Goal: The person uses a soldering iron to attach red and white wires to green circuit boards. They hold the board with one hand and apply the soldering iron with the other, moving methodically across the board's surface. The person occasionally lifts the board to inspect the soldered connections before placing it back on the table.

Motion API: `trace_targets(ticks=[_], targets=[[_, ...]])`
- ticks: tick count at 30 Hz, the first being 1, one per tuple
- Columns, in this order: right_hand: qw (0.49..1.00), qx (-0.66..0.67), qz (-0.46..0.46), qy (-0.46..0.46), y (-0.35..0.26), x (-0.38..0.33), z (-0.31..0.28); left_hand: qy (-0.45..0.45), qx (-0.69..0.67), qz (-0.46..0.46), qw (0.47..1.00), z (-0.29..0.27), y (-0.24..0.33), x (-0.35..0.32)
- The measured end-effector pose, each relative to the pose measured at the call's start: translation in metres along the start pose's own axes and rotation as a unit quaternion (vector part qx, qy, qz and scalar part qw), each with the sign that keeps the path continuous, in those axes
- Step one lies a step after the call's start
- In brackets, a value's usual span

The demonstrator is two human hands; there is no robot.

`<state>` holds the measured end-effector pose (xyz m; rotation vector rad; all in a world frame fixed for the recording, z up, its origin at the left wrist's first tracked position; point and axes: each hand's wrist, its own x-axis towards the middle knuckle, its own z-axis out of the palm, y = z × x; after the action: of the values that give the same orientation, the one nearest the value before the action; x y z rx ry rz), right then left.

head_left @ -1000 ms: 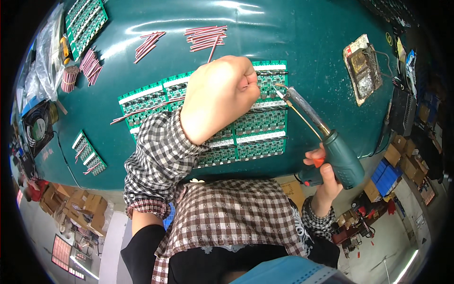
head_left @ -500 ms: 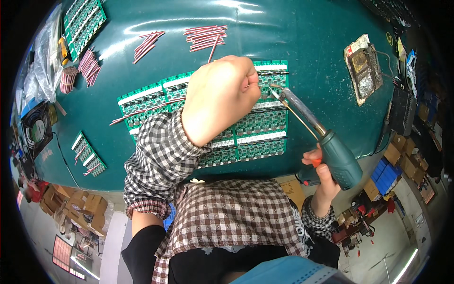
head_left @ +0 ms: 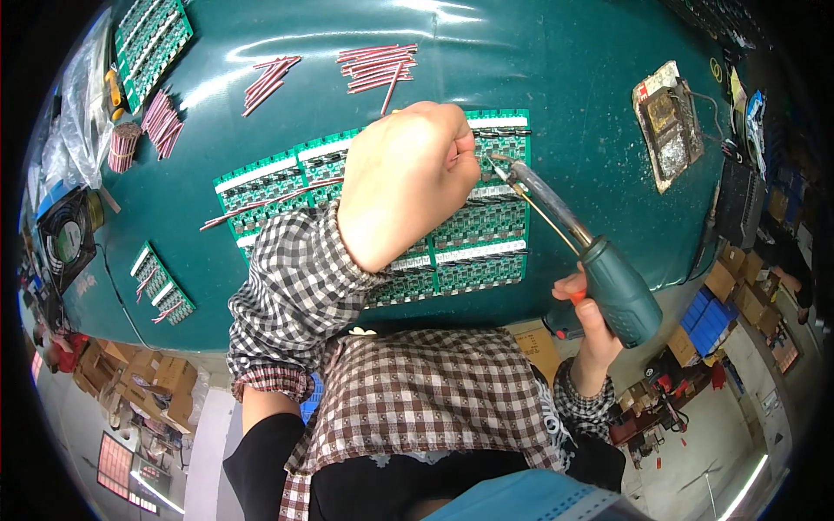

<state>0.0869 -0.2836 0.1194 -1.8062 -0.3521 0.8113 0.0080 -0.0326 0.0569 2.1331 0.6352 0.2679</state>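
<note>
In my right hand (head_left: 592, 334) is a dark green soldering gun (head_left: 621, 291), with a finger at its red trigger. Its metal barrel and thin feed tube reach up and left to the circuit boards (head_left: 478, 230), the tip close beside my left fingers. My left hand (head_left: 408, 178) is closed in a pinch over the upper middle of these green boards. What its fingertips hold is hidden. A red-and-white wire (head_left: 393, 87) stretches from the far wire pile to behind this hand; whether it is gripped is unclear. Another wire bundle (head_left: 269, 204) lies across the boards at left.
Cut wires (head_left: 378, 68) lie in piles at the far side. A tied wire bundle (head_left: 124, 148), another board panel (head_left: 155, 48) and a small fan (head_left: 69, 239) are at left, a small board (head_left: 165, 282) nearer. A stained soldering stand (head_left: 667, 126) sits far right.
The soldering gun and my right hand have shifted slightly left, bringing the tip a little nearer my left fingers. My left hand stays nearly still in its pinch.
</note>
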Motion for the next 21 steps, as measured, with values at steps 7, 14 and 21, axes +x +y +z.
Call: trace_targets(ticks=[7, 14, 21], targets=[[1.000, -0.006, -0.013, -0.020, 0.0062, -0.0014, -0.0041, 0.021, 0.006, 0.011, 1.000, 0.0027, -0.0003, -0.0021], [0.999, 0.049, 0.012, -0.003, -0.0006, -0.0007, -0.0001, 0.030, 0.008, 0.018, 0.999, 0.0047, -0.0011, -0.0026], [1.000, 0.022, 0.008, -0.002, 0.0077, -0.0041, -0.0037, 0.030, 0.012, 0.019, 0.999, 0.0059, -0.0011, -0.0030]])
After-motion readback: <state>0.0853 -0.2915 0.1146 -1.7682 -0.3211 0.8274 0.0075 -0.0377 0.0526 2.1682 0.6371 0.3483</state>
